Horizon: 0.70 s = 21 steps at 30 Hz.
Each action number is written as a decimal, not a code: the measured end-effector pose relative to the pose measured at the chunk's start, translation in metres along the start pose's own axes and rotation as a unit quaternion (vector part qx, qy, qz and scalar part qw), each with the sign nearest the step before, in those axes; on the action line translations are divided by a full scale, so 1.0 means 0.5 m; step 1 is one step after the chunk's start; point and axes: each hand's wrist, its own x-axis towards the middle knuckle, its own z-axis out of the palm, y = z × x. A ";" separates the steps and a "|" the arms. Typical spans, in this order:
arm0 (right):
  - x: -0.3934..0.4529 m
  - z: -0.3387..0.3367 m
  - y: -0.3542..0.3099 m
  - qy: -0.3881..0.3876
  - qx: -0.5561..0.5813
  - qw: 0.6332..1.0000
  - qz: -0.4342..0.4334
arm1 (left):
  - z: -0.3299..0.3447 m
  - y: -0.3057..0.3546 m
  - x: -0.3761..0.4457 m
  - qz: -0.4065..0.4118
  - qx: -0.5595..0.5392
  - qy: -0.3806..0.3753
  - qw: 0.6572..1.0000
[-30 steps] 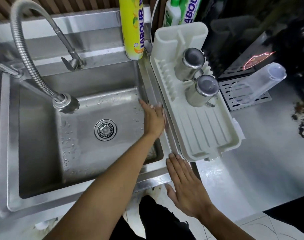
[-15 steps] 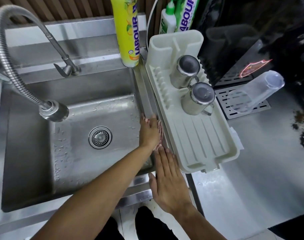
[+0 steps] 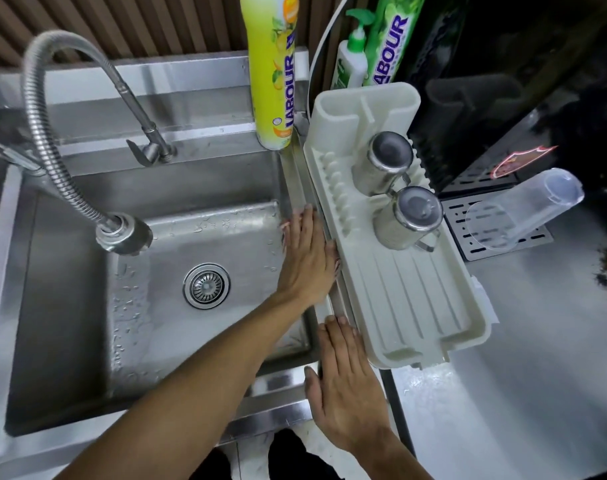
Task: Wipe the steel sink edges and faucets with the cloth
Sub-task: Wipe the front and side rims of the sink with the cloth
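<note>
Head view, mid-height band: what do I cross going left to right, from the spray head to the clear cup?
Spray head → drain → left hand pressing the cloth on the sink's right edge → drying rack with steel cup → clear cup.

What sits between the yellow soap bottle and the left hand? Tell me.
Only bare steel: the sink's right edge runs from the yellow bottle to the left hand, seen in the head view.
</note>
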 end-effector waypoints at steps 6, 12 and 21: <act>0.001 -0.003 -0.003 0.012 -0.011 1.000 -0.006 | -0.035 -0.007 0.120 -0.032 0.061 0.028 0.997; -0.008 0.002 0.001 0.032 -0.005 0.999 -0.024 | 0.023 0.021 -0.062 -0.026 -0.002 -0.028 0.999; -0.021 0.004 0.014 0.083 0.009 0.994 -0.073 | -0.036 -0.010 -0.012 0.030 0.077 -0.099 0.992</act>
